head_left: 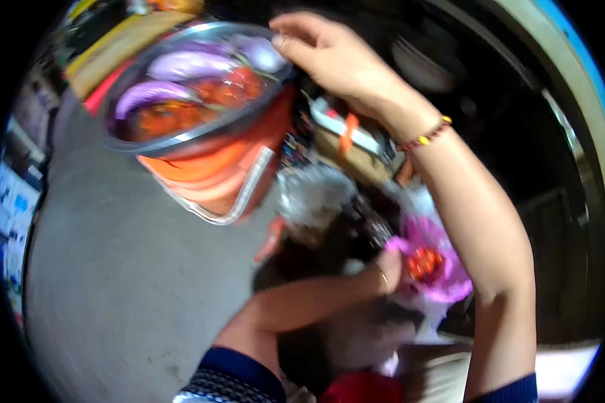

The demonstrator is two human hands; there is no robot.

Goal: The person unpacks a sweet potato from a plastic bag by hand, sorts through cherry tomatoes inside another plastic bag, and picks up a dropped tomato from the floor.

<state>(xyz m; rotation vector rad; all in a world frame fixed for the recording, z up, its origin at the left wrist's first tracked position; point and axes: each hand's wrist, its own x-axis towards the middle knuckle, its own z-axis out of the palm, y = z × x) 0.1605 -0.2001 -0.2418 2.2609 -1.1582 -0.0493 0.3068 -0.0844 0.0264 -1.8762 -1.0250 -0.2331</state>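
Note:
My left hand (391, 267) is closed on the edge of a pink plastic bag (456, 285). Small red-orange peppers or tomatoes (425, 263), too blurred to tell which, lie inside it. My right hand (316, 50), with a beaded bracelet at the wrist, reaches to the far right rim of a metal basin (195, 142); its thumb and fingers look apart, with nothing seen between them. Purple eggplants (191, 65) and more red-orange vegetables (168, 119) fill the basin. Beneath the basin stands an orange bucket (215, 178) with a white handle.
A clear plastic bag (316, 191) lies on the floor beside the bucket, near a reddish elongated item (271, 238). Behind it is a cardboard box (346, 154) with a white and orange object on top. Grey floor (128, 289) stretches along the left side.

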